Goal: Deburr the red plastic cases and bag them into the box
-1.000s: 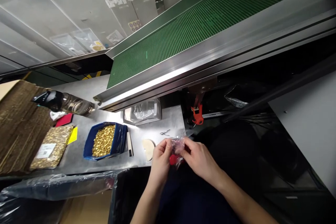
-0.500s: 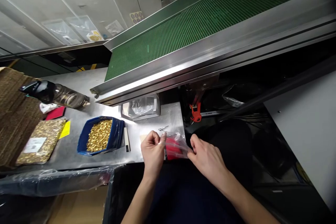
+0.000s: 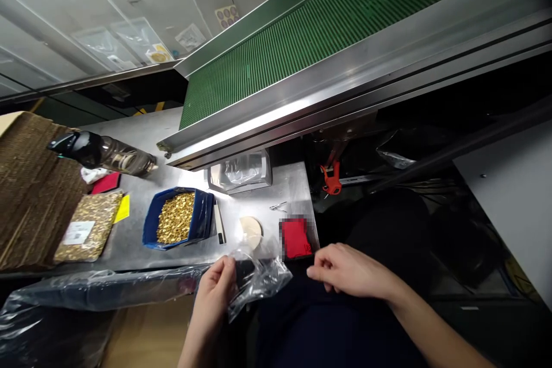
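- Clear plastic: a crumpled bag [image 3: 264,279] hangs at the near edge of the surface [image 3: 290,181], pinched in the left hand [image 3: 221,280] at its 9 o'clock side; half a second ago it was stretched between both hands across the red piece.
- The right hand [image 3: 319,269], at 3 o'clock of the bag, now stands apart from it with curled fingers; I cannot tell whether anything is between them.
- Red piece [image 3: 295,237], partly pixelated: on the surface at the bag's 1 o'clock, just beyond the right hand; earlier it showed behind the plastic, now it lies uncovered.
- Pale disc [image 3: 250,230]: at the bag's 12 o'clock, almost wholly in sight, where the left hand hid most of it half a second ago; the plastic overlaps its near edge from this view.
- Small metal tool [image 3: 278,206]: farther off, between 12 and 1 o'clock, lying where it lay before.
- Slim pale tool with a dark end [image 3: 219,219]: at 11 o'clock, beside the blue bin [image 3: 150,221], which holds gold pieces [image 3: 176,217] at 10 o'clock.
- Clear-wrapped pack [image 3: 97,218] with a white label: well apart, between 9 and 10 o'clock, unmoved.
- Green ribbed conveyor [image 3: 302,52]: far off, towards 12 and 1 o'clock.
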The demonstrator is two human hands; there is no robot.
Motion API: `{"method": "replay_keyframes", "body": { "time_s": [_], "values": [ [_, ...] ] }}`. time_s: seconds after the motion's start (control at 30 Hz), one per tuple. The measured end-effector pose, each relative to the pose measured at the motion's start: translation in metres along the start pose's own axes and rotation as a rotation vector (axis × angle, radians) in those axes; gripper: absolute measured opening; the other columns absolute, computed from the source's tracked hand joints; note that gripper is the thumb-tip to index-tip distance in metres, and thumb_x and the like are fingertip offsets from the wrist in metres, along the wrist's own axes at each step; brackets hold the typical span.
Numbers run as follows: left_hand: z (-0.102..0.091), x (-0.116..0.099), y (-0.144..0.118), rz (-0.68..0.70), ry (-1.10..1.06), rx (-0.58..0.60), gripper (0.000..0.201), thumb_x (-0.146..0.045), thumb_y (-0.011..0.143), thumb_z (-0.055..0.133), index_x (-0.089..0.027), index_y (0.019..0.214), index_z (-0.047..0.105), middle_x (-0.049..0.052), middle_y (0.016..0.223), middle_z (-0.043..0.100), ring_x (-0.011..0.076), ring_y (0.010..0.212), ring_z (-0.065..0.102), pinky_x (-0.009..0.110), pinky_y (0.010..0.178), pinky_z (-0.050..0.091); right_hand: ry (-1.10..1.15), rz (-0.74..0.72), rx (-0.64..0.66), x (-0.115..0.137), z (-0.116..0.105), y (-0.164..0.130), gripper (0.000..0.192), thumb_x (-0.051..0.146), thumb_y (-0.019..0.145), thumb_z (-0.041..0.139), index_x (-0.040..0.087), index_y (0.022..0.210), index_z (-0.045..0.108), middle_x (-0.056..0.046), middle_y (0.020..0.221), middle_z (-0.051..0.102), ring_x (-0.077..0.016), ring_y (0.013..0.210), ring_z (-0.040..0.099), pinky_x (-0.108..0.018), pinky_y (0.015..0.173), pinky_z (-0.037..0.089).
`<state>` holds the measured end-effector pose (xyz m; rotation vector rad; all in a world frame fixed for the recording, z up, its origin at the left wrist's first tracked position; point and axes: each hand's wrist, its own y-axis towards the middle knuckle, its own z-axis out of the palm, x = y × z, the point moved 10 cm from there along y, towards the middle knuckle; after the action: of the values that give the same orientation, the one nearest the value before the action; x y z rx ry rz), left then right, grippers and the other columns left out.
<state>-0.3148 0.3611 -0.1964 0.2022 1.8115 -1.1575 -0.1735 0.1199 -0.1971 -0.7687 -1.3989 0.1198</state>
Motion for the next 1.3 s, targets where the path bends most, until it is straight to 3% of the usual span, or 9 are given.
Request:
{"method": "replay_keyframes", "body": {
  "time_s": [0.1,0.23,0.43,0.57,0.7,0.83,0.93,1.13,1.3],
  "values": [
    [-0.008,0.013,0.005,0.011,-0.099,-0.123,0.055,-0.067,0.069,0.082,-0.020,0.071,0.053,-0.009,0.058,0.035,0.0080,0.049,0.029,0.019,0.045,0.025,0.411,0.172,-0.003,-0.055,0.032,0.004,0.033,0.050,0.087,0.073,0.018,0.093,0.075,-0.005,0.081,0.077,-0.0092,0.048,0.060,-0.019,0.044,0.040],
    [0.007,0.006,0.020,0.119,-0.071,-0.155,0.051,-0.065,0.076,0.077,-0.021,0.073,0.052,-0.009,0.057,0.036,0.0078,0.048,0.030,0.018,0.044,0.026,0.642,0.210,-0.142,-0.077,0.050,0.023,0.049,0.059,0.091,0.066,0.022,0.123,0.067,-0.011,0.118,0.074,-0.0095,0.066,0.069,-0.018,0.051,0.051],
    [0.024,-0.013,0.028,0.205,0.063,-0.154,0.044,-0.064,0.082,0.069,-0.023,0.078,0.055,-0.008,0.057,0.036,0.0095,0.045,0.031,0.020,0.042,0.025,0.682,0.125,-0.388,-0.072,0.016,0.028,0.045,0.056,0.088,0.071,0.018,0.113,0.071,-0.010,0.108,0.075,-0.0175,0.083,0.072,-0.023,0.062,0.055],
    [0.032,-0.029,0.018,0.296,0.223,-0.227,0.040,-0.061,0.086,0.066,-0.023,0.074,0.058,-0.006,0.057,0.040,0.0129,0.050,0.034,0.024,0.047,0.027,0.531,0.007,-0.598,-0.058,-0.033,-0.001,0.036,0.054,0.089,0.070,0.018,0.097,0.069,-0.006,0.093,0.074,-0.0217,0.089,0.066,-0.028,0.076,0.053],
    [0.056,-0.038,0.009,0.377,0.360,-0.257,0.032,-0.049,0.088,0.068,-0.023,0.071,0.060,-0.004,0.061,0.049,0.0148,0.058,0.041,0.025,0.056,0.032,0.160,-0.189,-0.732,-0.004,-0.059,-0.048,0.021,0.043,0.097,0.063,0.022,0.095,0.064,0.000,0.081,0.068,-0.0165,0.072,0.062,-0.026,0.069,0.049],
    [0.092,-0.040,0.018,0.400,0.373,-0.123,0.032,-0.048,0.088,0.068,-0.024,0.070,0.059,-0.004,0.061,0.050,0.0154,0.058,0.044,0.025,0.057,0.035,-0.165,-0.410,-0.503,0.051,-0.032,-0.061,0.005,0.029,0.098,0.058,0.024,0.097,0.059,0.000,0.085,0.066,-0.0160,0.073,0.063,-0.026,0.069,0.048],
    [0.109,-0.039,0.029,0.373,0.349,-0.001,0.039,-0.056,0.092,0.059,-0.024,0.071,0.056,-0.005,0.055,0.044,0.0135,0.049,0.039,0.025,0.050,0.034,-0.476,-0.423,-0.415,0.054,-0.016,-0.056,0.005,0.022,0.099,0.054,0.024,0.101,0.058,-0.001,0.091,0.067,-0.0176,0.078,0.065,-0.030,0.071,0.046],
    [0.125,-0.047,0.018,0.422,0.438,0.085,0.036,-0.051,0.095,0.060,-0.022,0.074,0.055,-0.007,0.053,0.041,0.0111,0.049,0.037,0.024,0.050,0.030,-0.890,-0.445,-0.458,0.037,0.004,-0.055,0.017,0.018,0.092,0.067,0.024,0.106,0.060,0.001,0.093,0.070,-0.0190,0.078,0.065,-0.035,0.069,0.040],
    [0.145,-0.055,-0.013,0.625,0.651,0.053,0.028,-0.035,0.094,0.064,-0.021,0.073,0.054,-0.006,0.060,0.048,0.0104,0.054,0.041,0.026,0.058,0.031,-0.832,-0.398,-0.670,0.034,-0.003,-0.065,0.006,0.021,0.098,0.057,0.024,0.098,0.063,0.002,0.081,0.067,-0.0168,0.068,0.063,-0.032,0.066,0.038]
  ]
}}
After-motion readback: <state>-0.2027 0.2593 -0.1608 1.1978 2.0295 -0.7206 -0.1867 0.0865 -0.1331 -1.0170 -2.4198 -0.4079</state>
